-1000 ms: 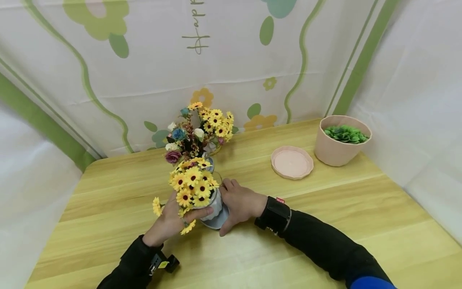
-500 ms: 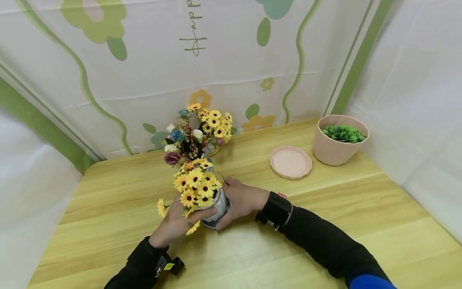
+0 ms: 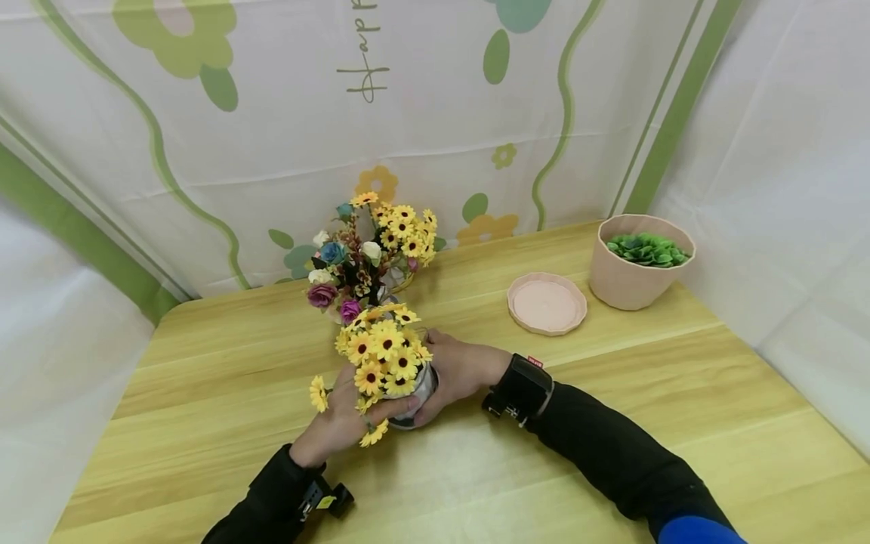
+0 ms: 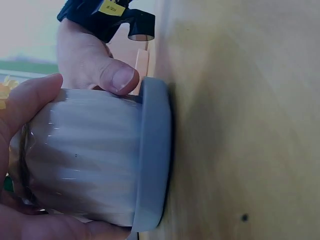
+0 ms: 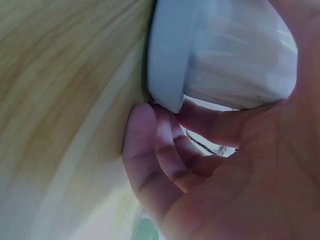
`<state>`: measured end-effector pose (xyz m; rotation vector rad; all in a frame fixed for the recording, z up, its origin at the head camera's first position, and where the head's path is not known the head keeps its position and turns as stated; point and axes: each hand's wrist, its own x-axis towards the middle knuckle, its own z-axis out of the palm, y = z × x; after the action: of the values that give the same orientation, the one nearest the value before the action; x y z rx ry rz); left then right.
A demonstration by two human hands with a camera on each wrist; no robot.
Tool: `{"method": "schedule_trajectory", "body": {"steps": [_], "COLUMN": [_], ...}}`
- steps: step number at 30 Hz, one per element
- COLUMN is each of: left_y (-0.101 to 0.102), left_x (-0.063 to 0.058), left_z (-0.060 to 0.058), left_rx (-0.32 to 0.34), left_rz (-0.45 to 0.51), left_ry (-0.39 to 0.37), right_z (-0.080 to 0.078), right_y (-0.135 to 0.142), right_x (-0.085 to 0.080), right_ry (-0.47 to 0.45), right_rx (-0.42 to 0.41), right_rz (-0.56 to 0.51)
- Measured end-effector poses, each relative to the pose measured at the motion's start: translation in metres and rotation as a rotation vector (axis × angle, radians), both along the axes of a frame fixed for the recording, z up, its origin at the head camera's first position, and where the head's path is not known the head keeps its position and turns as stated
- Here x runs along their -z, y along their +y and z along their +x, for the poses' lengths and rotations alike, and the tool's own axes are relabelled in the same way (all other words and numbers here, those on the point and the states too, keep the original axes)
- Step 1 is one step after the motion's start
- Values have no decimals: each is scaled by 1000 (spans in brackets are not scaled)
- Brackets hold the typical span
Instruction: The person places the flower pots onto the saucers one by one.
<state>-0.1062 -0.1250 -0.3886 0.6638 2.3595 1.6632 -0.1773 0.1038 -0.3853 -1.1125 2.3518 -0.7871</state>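
Observation:
A pot of yellow daisy-like artificial flowers (image 3: 384,351) stands before me, its whitish ribbed flower pot (image 4: 90,155) seated in a grey-blue saucer (image 4: 156,155) on the table. My left hand (image 3: 343,415) holds the pot from the left, thumb across its near side under the blooms. From the right, my right hand (image 3: 462,370) grips the pot, its thumb (image 4: 120,77) low on the wall by the saucer's rim. In the right wrist view, curled fingers (image 5: 142,135) reach the saucer's edge and the table surface. Blooms hide much of the pot in the head view.
Behind the pot stand mixed artificial roses (image 3: 333,253) and another yellow bunch (image 3: 411,234), close to the curtain. A pink saucer (image 3: 547,304) lies right of centre. A pink planter (image 3: 635,276) with green leaves stands at the back right corner of the wooden table (image 3: 578,468).
The pot and both hands have shifted slightly right. My right thumb has moved from the saucer's near edge in against the pot. A magenta rose behind has come into view.

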Motion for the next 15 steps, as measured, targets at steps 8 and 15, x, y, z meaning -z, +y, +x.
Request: {"method": "schedule_trajectory", "body": {"steps": [8, 15], "left_y": [1, -1], "left_x": [4, 6], "left_z": [-1, 0], "left_rx": [66, 32], "left_rz": [51, -8], "left_ry": [23, -3], "right_z": [0, 0], "right_y": [1, 0], "right_x": [0, 0], "right_ry": [-16, 15], "right_rx": [12, -8], "right_rz": [-6, 12]}}
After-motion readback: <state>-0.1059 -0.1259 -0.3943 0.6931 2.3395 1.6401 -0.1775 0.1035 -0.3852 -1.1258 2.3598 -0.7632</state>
